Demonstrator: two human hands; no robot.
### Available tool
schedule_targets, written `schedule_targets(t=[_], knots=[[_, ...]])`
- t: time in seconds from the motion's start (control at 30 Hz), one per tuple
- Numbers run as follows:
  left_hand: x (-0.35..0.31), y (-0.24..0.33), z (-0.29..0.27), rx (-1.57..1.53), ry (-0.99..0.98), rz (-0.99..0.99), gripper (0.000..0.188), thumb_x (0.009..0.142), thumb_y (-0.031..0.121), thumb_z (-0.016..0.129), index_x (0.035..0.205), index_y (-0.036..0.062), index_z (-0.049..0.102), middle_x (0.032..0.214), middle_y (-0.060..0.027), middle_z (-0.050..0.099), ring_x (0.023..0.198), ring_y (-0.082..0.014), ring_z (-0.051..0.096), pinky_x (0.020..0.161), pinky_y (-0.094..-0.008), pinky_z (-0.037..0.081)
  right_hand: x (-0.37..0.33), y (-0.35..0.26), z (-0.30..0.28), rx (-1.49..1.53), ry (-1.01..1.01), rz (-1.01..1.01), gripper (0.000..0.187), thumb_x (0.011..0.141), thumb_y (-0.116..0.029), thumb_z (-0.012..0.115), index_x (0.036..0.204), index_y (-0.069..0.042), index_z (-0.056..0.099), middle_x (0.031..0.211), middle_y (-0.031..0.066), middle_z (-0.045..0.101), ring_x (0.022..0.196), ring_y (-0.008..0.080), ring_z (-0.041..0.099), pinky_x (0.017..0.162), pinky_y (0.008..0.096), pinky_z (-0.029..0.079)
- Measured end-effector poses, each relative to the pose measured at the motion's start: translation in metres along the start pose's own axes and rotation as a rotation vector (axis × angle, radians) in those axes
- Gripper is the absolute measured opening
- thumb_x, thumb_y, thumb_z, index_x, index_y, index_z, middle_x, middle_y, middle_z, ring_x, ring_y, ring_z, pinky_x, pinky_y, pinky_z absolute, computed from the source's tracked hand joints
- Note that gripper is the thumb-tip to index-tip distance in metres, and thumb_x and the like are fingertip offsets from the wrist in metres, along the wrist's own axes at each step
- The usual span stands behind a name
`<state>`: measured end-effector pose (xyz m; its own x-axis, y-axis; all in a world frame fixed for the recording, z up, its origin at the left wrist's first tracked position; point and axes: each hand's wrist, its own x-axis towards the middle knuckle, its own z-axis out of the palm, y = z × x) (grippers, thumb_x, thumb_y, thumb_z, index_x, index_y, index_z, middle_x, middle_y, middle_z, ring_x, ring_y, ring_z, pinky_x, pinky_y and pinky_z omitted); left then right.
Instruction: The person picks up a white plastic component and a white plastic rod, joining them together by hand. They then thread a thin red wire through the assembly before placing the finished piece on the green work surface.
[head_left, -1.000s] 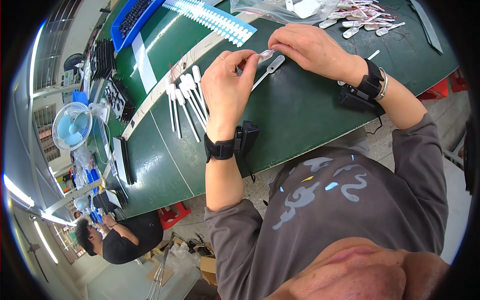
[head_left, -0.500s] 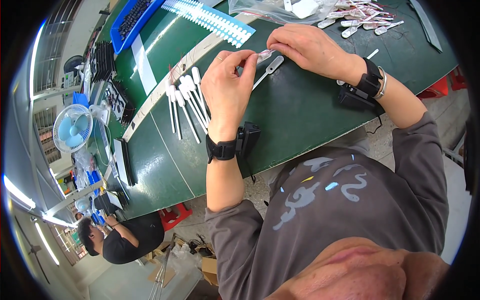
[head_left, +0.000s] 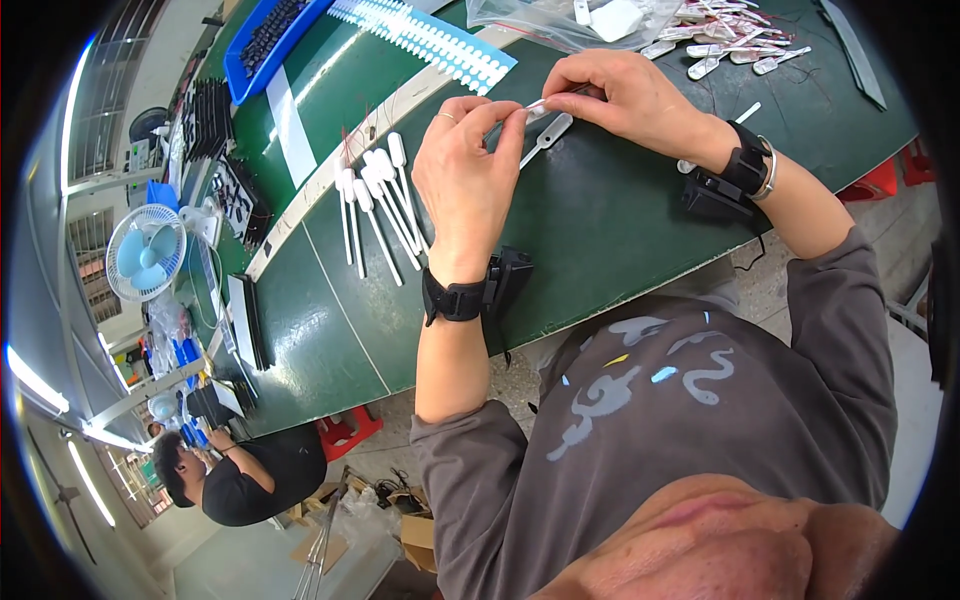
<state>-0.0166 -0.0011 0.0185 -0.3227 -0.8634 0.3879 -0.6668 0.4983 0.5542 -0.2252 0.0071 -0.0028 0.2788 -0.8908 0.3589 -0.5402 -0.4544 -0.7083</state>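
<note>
Fingertips of my left hand (head_left: 465, 165) and my right hand (head_left: 632, 98) are pinched around one small whitish piece (head_left: 536, 109), held between them just above the table. The fingers cover much of it, so its exact kind does not show. Right below it on the table lies a white paddle-shaped plastic part (head_left: 552, 130) with a slot and a thin stem, partly behind my left fingers. To the left of my left hand several white plastic sticks with rounded heads (head_left: 374, 185) lie fanned out. Beyond my right hand is a heap of white parts with thin red wires (head_left: 730, 38).
A clear plastic bag (head_left: 545, 22) lies at the far edge, near a blue sheet of white stickers (head_left: 440, 45). At the far left stands a blue bin (head_left: 240, 70) of small dark parts. A fan (head_left: 147, 252) and another person (head_left: 255, 480) are farther left.
Both hands have shifted slightly to the right, the left one more, so the fingertips are closer together around the small piece. Less of that piece shows now.
</note>
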Motion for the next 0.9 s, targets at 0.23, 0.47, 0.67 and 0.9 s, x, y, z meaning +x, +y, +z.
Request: schedule_targets(t=[0.23, 0.47, 0.67, 0.9], knots=[[0.000, -0.002, 0.006, -0.057, 0.061, 0.023, 0.009, 0.083, 0.016, 0.074, 0.090, 0.0100, 0.075, 0.084, -0.0044, 0.069, 0.064, -0.0194, 0.063, 0.059, -0.0296, 0.049, 0.002, -0.008, -0.005, 0.123, -0.024, 0.150, 0.016, 0.093, -0.017, 0.066, 0.095, -0.001, 0.065, 0.075, 0.0027, 0.062, 0.068, 0.0088, 0.055, 0.064, 0.0250, 0.045], [0.001, -0.009, 0.012, -0.323, 0.055, -0.128, 0.016, 0.087, 0.015, 0.072, 0.099, 0.0050, 0.075, 0.078, -0.0046, 0.071, 0.066, -0.0131, 0.066, 0.059, -0.0242, 0.049, 0.006, -0.013, -0.009, 0.151, 0.001, 0.183, 0.017, 0.093, -0.018, 0.066, 0.096, -0.002, 0.065, 0.075, 0.0020, 0.063, 0.069, 0.0079, 0.056, 0.065, 0.0245, 0.045], [0.005, -0.007, 0.005, -0.679, -0.073, -0.383, 0.020, 0.090, 0.014, 0.070, 0.103, -0.0006, 0.074, 0.075, 0.0000, 0.068, 0.064, -0.0062, 0.059, 0.058, -0.0206, 0.045, 0.006, -0.012, -0.013, 0.122, -0.020, 0.194, 0.018, 0.094, -0.019, 0.065, 0.098, -0.001, 0.066, 0.079, 0.0015, 0.064, 0.072, 0.0075, 0.057, 0.067, 0.0234, 0.045], [0.008, -0.025, 0.002, -0.425, -0.023, -0.181, 0.015, 0.088, 0.012, 0.071, 0.099, 0.0038, 0.075, 0.078, -0.0013, 0.067, 0.060, -0.0069, 0.055, 0.055, -0.0232, 0.043, 0.006, -0.003, -0.013, 0.254, -0.005, 0.202, 0.021, 0.095, -0.018, 0.064, 0.105, 0.000, 0.069, 0.087, 0.0005, 0.067, 0.078, 0.0062, 0.057, 0.069, 0.0227, 0.046]])
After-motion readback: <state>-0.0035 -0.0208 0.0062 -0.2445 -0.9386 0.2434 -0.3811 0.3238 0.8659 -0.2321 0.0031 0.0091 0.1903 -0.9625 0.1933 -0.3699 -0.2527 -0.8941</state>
